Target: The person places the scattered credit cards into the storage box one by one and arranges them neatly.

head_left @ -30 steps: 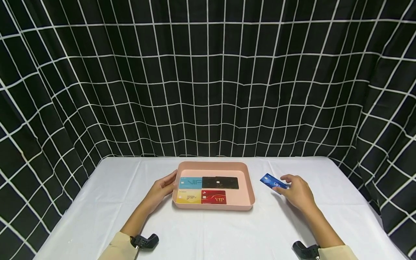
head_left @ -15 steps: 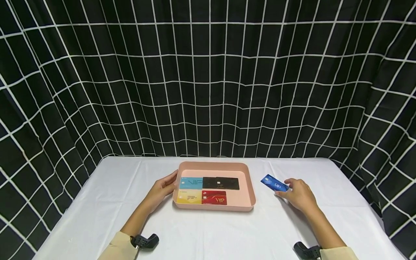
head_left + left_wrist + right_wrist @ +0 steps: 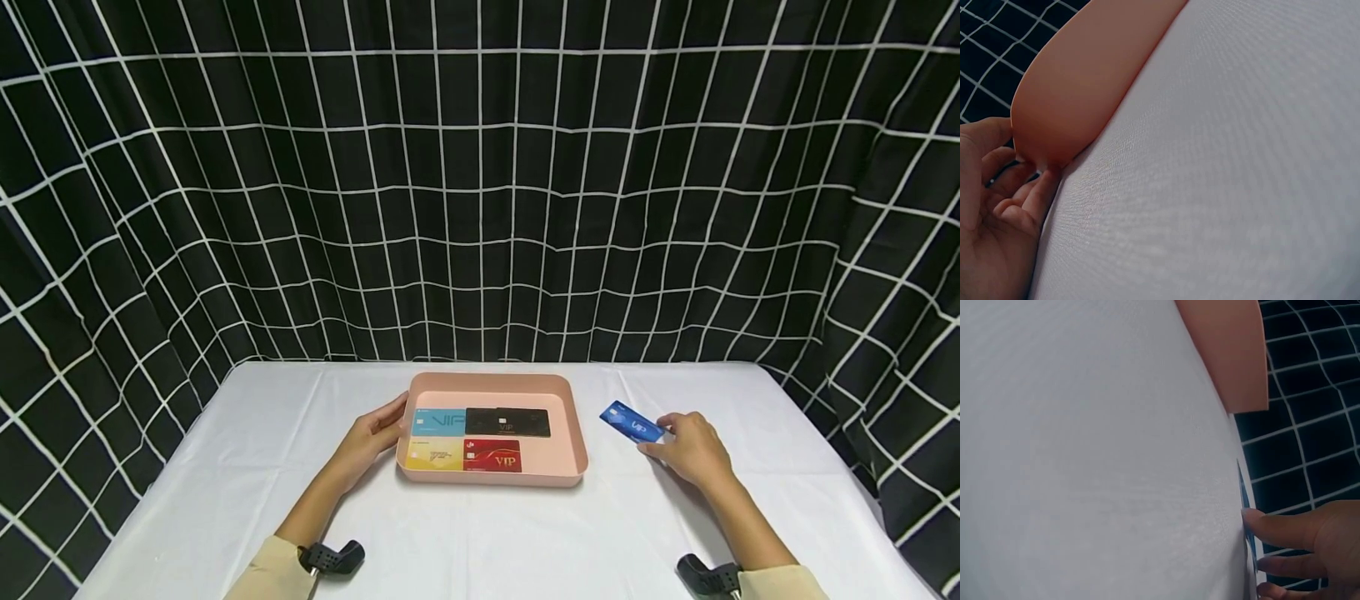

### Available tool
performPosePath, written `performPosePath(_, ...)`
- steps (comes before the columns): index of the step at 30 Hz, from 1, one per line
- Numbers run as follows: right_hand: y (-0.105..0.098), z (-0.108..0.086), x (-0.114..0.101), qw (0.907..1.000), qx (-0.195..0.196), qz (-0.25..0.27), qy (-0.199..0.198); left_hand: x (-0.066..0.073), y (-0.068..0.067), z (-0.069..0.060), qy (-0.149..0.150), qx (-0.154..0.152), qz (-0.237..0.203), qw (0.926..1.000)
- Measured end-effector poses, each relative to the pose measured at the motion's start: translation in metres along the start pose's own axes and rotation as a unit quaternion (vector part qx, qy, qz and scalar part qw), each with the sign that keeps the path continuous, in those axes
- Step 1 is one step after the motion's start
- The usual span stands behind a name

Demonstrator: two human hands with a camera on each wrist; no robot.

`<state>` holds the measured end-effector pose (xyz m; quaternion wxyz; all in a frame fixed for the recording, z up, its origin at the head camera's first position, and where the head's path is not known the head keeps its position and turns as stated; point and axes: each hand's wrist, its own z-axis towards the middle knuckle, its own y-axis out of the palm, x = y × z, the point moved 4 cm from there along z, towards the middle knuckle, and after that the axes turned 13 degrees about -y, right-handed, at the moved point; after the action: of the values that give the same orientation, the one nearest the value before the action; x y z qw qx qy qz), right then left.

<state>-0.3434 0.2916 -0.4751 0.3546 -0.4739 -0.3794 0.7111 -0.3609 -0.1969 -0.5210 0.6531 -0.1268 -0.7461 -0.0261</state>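
Note:
A blue VIP card [image 3: 630, 422] lies slanted to the right of a pink tray [image 3: 551, 462]. My right hand [image 3: 693, 450] pinches its near right end between thumb and fingers. In the right wrist view the card [image 3: 1245, 494] is only a thin blue sliver by the thumb, so whether it lies fully flat cannot be told. At the tray's left side my left hand [image 3: 366, 442] rests its fingers against the wall. The left wrist view has these fingers [image 3: 1041, 197] touching the tray's outer corner [image 3: 1054, 134].
Inside the tray lie a light blue card [image 3: 439, 422], black overlapping cards [image 3: 525, 422], a yellow card [image 3: 433, 455] and a red card [image 3: 492, 456]. A white cloth [image 3: 495, 542] covers the table. A black gridded curtain [image 3: 480, 208] stands behind and at both sides.
The right thumb and fingers have shifted slightly right, toward the blue card's near end, uncovering more of it. The left hand and the tray stay in place.

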Motion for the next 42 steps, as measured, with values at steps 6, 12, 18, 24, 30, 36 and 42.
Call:
performPosePath(6,0.0001,-0.0013,0.0030,0.9999,0.003,0.004,-0.010,-0.0004,0.0008,-0.0004,0.003,-0.004,0.007,1.0000)
performPosePath(12,-0.0004,-0.0007,0.0022,0.9998,-0.003,0.018,0.011,0.0002,0.0003,-0.0011,0.009,0.002,0.021,0.9997)
performPosePath(18,-0.0019,-0.0004,0.0023,0.9989,-0.003,0.043,0.020,0.0017,-0.0004,-0.0018,0.008,-0.001,0.020,0.9998)
performPosePath(24,-0.0041,-0.0012,0.0019,0.9972,0.025,0.070,0.008,0.0009,-0.0004,-0.0013,0.005,-0.002,0.017,0.9998)
performPosePath(30,-0.0059,-0.0011,0.0020,0.9937,0.062,0.093,0.006,0.0008,0.0003,-0.0005,0.005,0.000,0.018,0.9998)
performPosePath(36,-0.0061,0.0009,0.0026,0.9904,0.072,0.117,0.014,-0.0002,0.0006,0.0006,0.009,0.002,0.024,0.9997)
performPosePath(42,-0.0044,0.0024,0.0016,0.9842,0.067,0.161,0.029,-0.0015,0.0003,0.0007,0.000,0.006,0.018,0.9998)
